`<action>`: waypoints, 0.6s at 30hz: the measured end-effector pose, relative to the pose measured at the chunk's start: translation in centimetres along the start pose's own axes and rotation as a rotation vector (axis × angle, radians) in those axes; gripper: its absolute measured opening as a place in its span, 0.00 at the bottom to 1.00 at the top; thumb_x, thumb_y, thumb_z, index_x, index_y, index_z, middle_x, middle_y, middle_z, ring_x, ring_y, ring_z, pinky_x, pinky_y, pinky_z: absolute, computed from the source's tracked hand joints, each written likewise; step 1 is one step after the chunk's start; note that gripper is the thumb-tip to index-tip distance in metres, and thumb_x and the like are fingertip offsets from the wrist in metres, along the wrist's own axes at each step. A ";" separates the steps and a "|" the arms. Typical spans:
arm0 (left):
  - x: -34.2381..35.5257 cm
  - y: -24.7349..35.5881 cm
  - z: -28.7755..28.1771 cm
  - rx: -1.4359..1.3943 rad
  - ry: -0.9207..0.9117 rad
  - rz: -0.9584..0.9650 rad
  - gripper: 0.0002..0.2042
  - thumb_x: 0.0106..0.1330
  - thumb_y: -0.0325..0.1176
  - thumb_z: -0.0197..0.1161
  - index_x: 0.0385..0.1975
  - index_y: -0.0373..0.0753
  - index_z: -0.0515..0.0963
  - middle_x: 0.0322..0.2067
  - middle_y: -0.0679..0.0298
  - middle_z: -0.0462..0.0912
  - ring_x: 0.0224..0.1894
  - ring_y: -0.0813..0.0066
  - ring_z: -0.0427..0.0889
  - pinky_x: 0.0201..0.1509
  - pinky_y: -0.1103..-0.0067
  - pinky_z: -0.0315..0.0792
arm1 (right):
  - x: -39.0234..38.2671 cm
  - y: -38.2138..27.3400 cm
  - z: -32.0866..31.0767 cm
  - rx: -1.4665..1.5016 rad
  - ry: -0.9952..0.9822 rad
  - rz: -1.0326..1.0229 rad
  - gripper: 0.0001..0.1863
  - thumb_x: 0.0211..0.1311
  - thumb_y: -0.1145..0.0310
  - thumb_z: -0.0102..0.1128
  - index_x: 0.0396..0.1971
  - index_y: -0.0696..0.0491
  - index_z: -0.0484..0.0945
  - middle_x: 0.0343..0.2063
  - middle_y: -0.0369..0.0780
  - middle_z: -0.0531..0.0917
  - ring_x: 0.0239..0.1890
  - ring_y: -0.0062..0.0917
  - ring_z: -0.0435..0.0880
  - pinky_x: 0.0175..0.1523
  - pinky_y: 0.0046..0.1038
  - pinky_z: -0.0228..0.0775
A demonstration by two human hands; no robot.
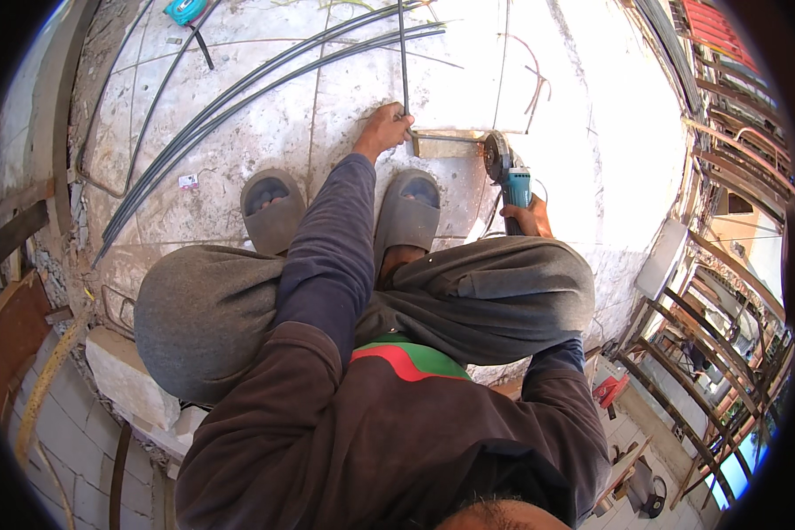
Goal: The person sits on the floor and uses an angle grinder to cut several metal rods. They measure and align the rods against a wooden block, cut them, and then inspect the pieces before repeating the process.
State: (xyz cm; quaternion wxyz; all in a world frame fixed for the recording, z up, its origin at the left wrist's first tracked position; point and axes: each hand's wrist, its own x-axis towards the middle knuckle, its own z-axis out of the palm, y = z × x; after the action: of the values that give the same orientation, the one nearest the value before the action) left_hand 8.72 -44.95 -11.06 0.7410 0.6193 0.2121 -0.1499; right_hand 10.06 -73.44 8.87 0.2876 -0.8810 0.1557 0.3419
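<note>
My left hand (382, 132) is closed around a thin dark metal rod (405, 66), close to where it bends at a right angle. The rod's long leg runs away from me over the floor; its short leg points right, along a small tan block (437, 149). My right hand (532, 217) grips the teal body of an angle grinder (518, 187), partly hidden behind my right knee. The grinder's round disc (495, 156) stands upright at the end of the short leg. Whether disc and rod touch, I cannot tell.
Several long dark rods (238, 93) curve over the pale tiled floor (583, 132) at the left. A teal tape measure (185, 11) lies at the far left. My sandalled feet (410, 208) are just below the bent rod. Stacked metal frames (738, 168) line the right side.
</note>
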 end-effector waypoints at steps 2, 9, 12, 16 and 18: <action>-0.1 0.0 0.0 -0.005 -0.011 0.003 0.09 0.68 0.34 0.58 0.34 0.33 0.74 0.21 0.59 0.80 0.19 0.78 0.73 0.22 0.80 0.67 | 0.1 0.4 0.0 0.000 0.003 -0.019 0.28 0.36 0.66 0.68 0.42 0.61 0.77 0.33 0.46 0.80 0.35 0.33 0.78 0.44 0.34 0.70; -0.2 -0.1 0.2 -0.020 -0.021 -0.002 0.10 0.68 0.34 0.58 0.37 0.32 0.73 0.22 0.59 0.80 0.21 0.79 0.73 0.22 0.80 0.67 | 1.9 1.0 -0.4 -0.089 -0.005 -0.045 0.30 0.36 0.65 0.69 0.44 0.62 0.77 0.34 0.47 0.82 0.35 0.35 0.79 0.46 0.35 0.70; -0.2 0.0 0.1 -0.008 0.006 0.003 0.10 0.68 0.34 0.58 0.37 0.32 0.73 0.22 0.59 0.80 0.21 0.79 0.73 0.22 0.80 0.67 | 2.2 0.2 -0.3 -0.108 0.031 -0.031 0.31 0.36 0.65 0.69 0.45 0.63 0.77 0.35 0.48 0.82 0.36 0.36 0.80 0.47 0.35 0.71; -0.2 0.3 0.3 0.029 0.038 -0.014 0.11 0.67 0.33 0.59 0.38 0.29 0.76 0.27 0.55 0.82 0.27 0.71 0.84 0.30 0.75 0.75 | 2.9 0.4 -0.5 -0.113 0.079 -0.070 0.30 0.37 0.65 0.69 0.45 0.63 0.77 0.35 0.49 0.82 0.36 0.38 0.81 0.46 0.35 0.72; -0.2 0.2 0.5 0.020 0.036 -0.019 0.11 0.67 0.33 0.59 0.37 0.28 0.76 0.28 0.55 0.82 0.26 0.71 0.84 0.30 0.75 0.76 | 3.6 0.3 -0.7 -0.177 0.042 -0.060 0.30 0.38 0.65 0.69 0.45 0.63 0.77 0.34 0.49 0.82 0.35 0.37 0.81 0.46 0.36 0.72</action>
State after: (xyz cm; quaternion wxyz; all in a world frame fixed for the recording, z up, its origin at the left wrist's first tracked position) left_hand 8.73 -45.42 -10.67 0.7295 0.6271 0.2298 -0.1477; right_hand 12.92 -74.39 6.69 0.2156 -0.9141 0.1046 0.3272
